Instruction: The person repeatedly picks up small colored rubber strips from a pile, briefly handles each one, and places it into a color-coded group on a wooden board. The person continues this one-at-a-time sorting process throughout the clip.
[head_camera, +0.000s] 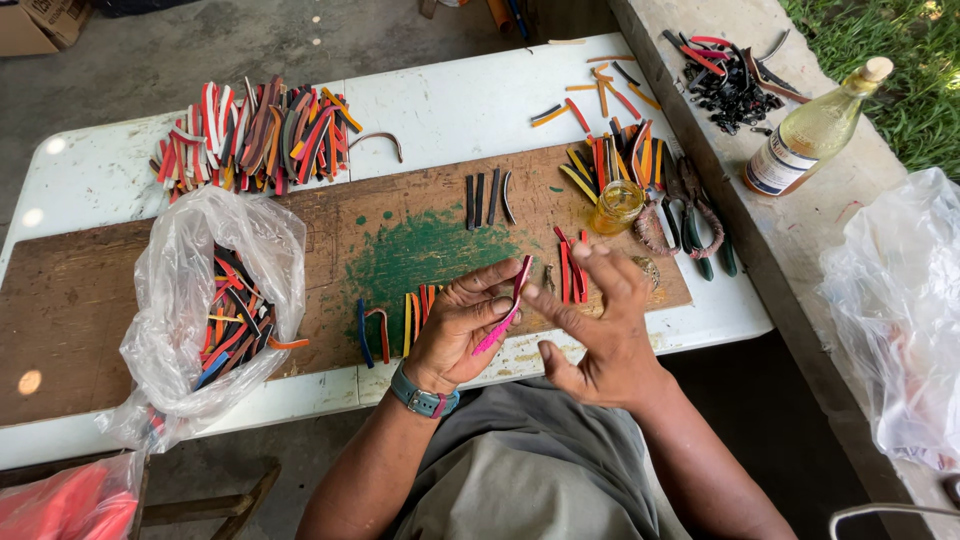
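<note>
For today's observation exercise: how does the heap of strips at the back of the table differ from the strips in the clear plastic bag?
The heap of strips lies loose on the white table; the bagged strips sit inside a clear plastic bag.
The heap lies beyond the wooden board; the bag rests on the board's left part, nearer the person.
The heap looks larger than the bagged lot.
Both hold mixed red, orange, black and white strips.

I sit at a white folding table (440, 100) on a grey concrete floor (200, 40). A concrete ledge (800, 230) runs along my right, with sunlit grass (900, 40) beyond it.
</note>
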